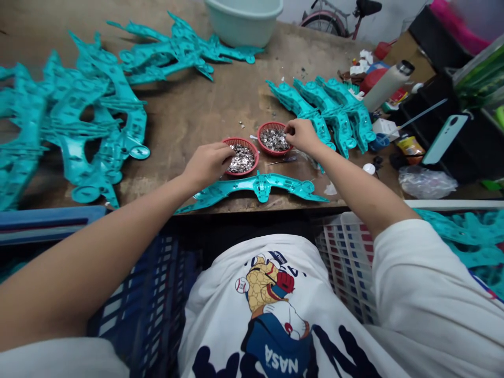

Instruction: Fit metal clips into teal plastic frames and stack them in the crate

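Note:
My left hand (209,164) is at the left edge of a small red basket (256,157) filled with small silvery metal pieces (241,159). Its fingers are bent together over the rim, and the fingertips are partly hidden. Over the right side of a second red basket (264,127), also full of metal bits, my right hand (302,135) pinches its fingers together. Whatever lies between the fingertips of either hand is too small to make out. A curved turquoise plastic part (262,187) lies lengthwise along the table's front edge, just below both baskets.
Turquoise parts are heaped at the left (84,110), and several lie in a row (331,113) at the right. A pale basin (244,23) stands at the back. A bottle (388,84), a phone (447,137) and a plastic bag (427,182) crowd the right side. Crates flank my lap.

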{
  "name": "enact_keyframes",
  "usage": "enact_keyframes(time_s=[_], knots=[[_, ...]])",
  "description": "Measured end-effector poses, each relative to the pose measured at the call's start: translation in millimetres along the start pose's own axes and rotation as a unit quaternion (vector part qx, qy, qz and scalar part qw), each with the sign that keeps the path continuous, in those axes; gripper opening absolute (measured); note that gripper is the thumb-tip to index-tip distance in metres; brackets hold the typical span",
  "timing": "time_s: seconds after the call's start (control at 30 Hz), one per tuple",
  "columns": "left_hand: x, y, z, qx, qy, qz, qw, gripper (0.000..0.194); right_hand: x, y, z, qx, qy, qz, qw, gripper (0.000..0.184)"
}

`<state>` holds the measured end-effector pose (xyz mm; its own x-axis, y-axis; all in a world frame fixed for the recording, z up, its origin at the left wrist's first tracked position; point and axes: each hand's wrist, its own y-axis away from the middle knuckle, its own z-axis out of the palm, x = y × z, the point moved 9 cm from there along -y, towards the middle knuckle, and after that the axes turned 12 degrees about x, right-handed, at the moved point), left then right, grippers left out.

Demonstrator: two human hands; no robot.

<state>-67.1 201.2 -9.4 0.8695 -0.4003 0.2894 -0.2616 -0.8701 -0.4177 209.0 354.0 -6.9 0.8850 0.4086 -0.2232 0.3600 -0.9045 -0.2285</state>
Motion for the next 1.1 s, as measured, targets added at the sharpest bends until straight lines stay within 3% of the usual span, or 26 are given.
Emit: enact_keyframes(time_s=[0.27, 0.4, 0.5, 0.73, 0.87, 0.97, 1.1], knots=[[-6, 2, 15.7, 0.049, 0.021, 0.063, 0.997, 0.041, 15, -13, 15, -0.005, -0.041, 0.0, 0.999, 0.052], [-10, 1, 23.1, 0.038, 0.028, 0.058, 0.997, 0.041, 12, -13, 23, -0.033, 0.042, -0.035, 0.998, 0.061], [-9, 0, 24.8, 0.036, 0.03, 0.052, 0.998, 0.039, 9, -13, 30, -0.055, 0.116, -0.026, 0.991, 0.053], [1, 0, 21.2, 0.016, 0.017, 0.081, 0.996, 0.04, 6, -27, 36, -0.064, 0.141, -0.016, 0.988, 0.044], [3, -3, 16.1, 0.011, 0.021, 0.077, 0.997, 0.037, 25, -37, 16, 0.013, 0.072, -0.005, 0.997, 0.046], [15, -1, 15.8, 0.004, 0.032, 0.085, 0.996, 0.034, 25, -26, -10, 0.065, -0.018, -0.061, 0.996, 0.039], [48, 8, 16.6, -0.001, 0.093, 0.12, 0.988, 0.031, -5, 33, -29, -0.003, -0.095, -0.175, 0.98, 0.035]])
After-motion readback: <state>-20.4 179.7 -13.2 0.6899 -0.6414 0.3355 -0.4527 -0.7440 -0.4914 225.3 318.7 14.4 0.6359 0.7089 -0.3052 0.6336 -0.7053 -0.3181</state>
